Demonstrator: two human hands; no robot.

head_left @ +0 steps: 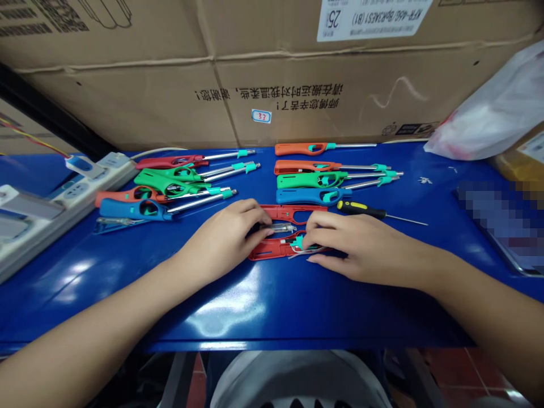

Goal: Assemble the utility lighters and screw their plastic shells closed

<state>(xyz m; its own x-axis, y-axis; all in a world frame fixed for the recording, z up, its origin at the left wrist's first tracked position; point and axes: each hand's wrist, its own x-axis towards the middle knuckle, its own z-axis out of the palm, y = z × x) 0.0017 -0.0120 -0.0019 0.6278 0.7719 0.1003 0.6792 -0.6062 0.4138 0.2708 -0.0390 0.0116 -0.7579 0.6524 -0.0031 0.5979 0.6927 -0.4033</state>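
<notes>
My left hand [232, 233] pinches a small clear fuel tank [281, 228] with a metal valve end between thumb and fingers. Behind it lies one red lighter shell half [280, 213]. Nearer to me is the other red shell half [268, 250], with a teal trigger [298, 242] and thin pale wires in it. My right hand [359, 243] has its fingers curled at the trigger and wires, fingertips closed on that part; its exact grip is partly hidden. A black and yellow screwdriver [361, 209] lies just behind my right hand.
Several coloured gas lighters, among them a blue one [136, 209], lie at left; more, including a green one [312, 180], lie behind my hands. A power strip [80, 190] stands left, a phone [505, 226] right. Cardboard boxes [161, 107] wall off the back; a plastic bag [488, 107] hangs over the corner.
</notes>
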